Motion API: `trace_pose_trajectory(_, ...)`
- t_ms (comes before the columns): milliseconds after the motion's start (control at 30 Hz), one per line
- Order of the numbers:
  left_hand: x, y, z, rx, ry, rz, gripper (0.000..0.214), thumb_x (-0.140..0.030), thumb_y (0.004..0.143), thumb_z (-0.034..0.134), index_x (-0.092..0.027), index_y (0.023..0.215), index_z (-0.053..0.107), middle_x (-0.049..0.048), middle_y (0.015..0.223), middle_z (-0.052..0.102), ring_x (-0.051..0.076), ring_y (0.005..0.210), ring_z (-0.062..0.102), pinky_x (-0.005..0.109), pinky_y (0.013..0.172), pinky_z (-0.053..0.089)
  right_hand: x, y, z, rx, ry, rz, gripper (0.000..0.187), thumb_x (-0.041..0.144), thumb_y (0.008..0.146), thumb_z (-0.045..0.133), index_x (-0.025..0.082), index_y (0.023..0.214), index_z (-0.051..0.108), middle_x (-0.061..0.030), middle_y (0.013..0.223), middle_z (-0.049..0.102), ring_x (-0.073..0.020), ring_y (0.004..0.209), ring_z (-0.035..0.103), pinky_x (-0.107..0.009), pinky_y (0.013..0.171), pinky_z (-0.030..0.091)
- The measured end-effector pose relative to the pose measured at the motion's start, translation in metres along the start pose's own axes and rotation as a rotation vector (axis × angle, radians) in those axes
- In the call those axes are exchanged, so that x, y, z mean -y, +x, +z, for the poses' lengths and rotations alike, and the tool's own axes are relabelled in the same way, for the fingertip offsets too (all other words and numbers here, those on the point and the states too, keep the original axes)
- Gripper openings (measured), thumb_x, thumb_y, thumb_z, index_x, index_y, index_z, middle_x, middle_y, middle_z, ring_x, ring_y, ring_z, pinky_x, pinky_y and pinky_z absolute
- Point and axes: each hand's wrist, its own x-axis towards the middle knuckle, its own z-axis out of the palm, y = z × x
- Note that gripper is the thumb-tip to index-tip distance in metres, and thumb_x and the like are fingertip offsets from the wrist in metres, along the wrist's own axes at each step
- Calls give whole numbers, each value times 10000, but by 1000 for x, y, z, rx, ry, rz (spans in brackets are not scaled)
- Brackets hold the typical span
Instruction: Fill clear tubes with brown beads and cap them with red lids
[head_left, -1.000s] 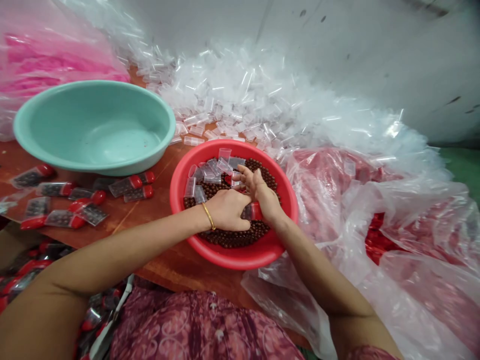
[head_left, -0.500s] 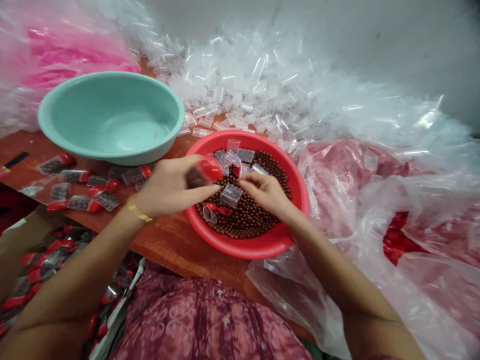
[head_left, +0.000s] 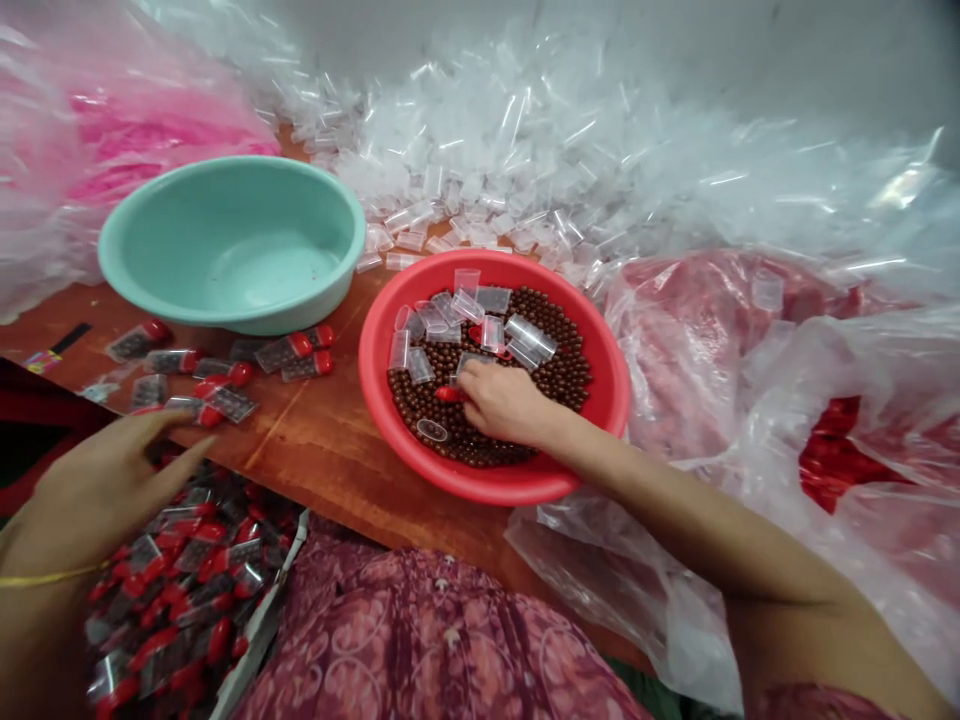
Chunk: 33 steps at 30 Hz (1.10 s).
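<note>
The right hand rests in the red bowl, grip pinched on a red cap lying lengthwise leftward. The left hand hovers, grip apart, empty.

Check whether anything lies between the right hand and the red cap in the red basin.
Nothing visible does. The right hand rests on the brown beads in the red basin, fingertips right at the red cap; clear tubes lie farther back.

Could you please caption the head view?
Right hand in red basin of brown beads; left hand above capped tubes.
</note>
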Motion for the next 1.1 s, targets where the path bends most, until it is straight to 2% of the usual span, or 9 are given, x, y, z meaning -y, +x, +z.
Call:
trace_pose_trajectory(67, -52, 19, -8, -147, 6, 241, 277, -426, 873, 445, -213, 959, 600, 6, 934, 686, 166, 845, 612, 280, 771, 454, -14, -5, -2, -86, 119, 207, 231, 211, 832, 449, 125, 980, 605, -131, 969, 660, -210, 778, 603, -291, 600, 382)
trace_pose_trajectory(167, -129, 46, -8, -137, -26, 649, 276, -334, 906, 416, -177, 927, 642, 57, 906, 690, 173, 854, 621, 288, 802, 460, -36, -12, 1, -327, 575, 433, 160, 280, 755, 521, 165, 839, 595, -54, 755, 653, -168, 664, 575, -267, 590, 398)
trace_pose_trajectory(300, -207, 73, 17, 183, 186, 852, 278, -211, 904, 396, -140, 949, 661, 98, 946, 689, 208, 914, 636, 302, 789, 475, -56, -19, 6, -588, 1334, 588, 149, 280, 632, 509, 192, 748, 540, 11, 635, 592, -114, 523, 492, -229, 461, 394)
trace_pose_trajectory(433, -249, 95, 50, 463, 382, 785, 320, -329, 856, 515, -91, 1000, 671, 175, 1023, 684, 287, 978, 643, 330, 778, 484, -61, -22, 2, -678, 1594, 639, 205, 296, 608, 490, 193, 777, 542, 23, 616, 570, -112, 505, 486, -211, 384, 395)
trace_pose_trajectory(600, -259, 113, 69, 611, 299, 672, 384, -451, 818, 531, -140, 972, 695, 123, 990, 707, 239, 925, 656, 247, 700, 456, -62, -25, 0, -699, 1638, 558, 217, 316, 601, 522, 191, 778, 548, 28, 619, 568, -99, 506, 485, -196, 373, 408)
trace_pose_trajectory(733, -263, 114, 72, 802, 150, 543, 262, -361, 785, 572, -156, 871, 711, 51, 827, 717, 144, 694, 628, 198, 587, 424, -62, -27, 0, -732, 1677, 488, 238, 333, 592, 534, 189, 781, 555, 35, 604, 580, -86, 471, 461, -199, 370, 419)
trace_pose_trajectory(867, -278, 108, 77, 1045, -6, 295, 223, -261, 812, 529, -109, 799, 690, 24, 666, 667, 75, 420, 480, 211, 502, 449, -64, -28, 1, -764, 1714, 439, 240, 339, 613, 533, 184, 795, 557, 30, 605, 592, -88, 475, 456, -197, 368, 413)
trace_pose_trajectory(967, -295, 106, 88, 1059, -161, 122, 196, -227, 807, 551, -85, 713, 649, 25, 590, 623, 72, 402, 484, 230, 517, 493, -67, -27, 3, -786, 1740, 415, 237, 346, 631, 529, 184, 803, 553, 23, 626, 601, -89, 474, 453, -200, 365, 396)
trace_pose_trajectory(1100, -313, 109, 113, 915, -330, 77, 218, -276, 827, 561, -88, 730, 616, 32, 572, 594, 90, 465, 533, 210, 502, 479, -70, -27, 4, -808, 1757, 418, 213, 348, 671, 525, 194, 817, 550, 33, 635, 582, -81, 477, 457, -195, 387, 385)
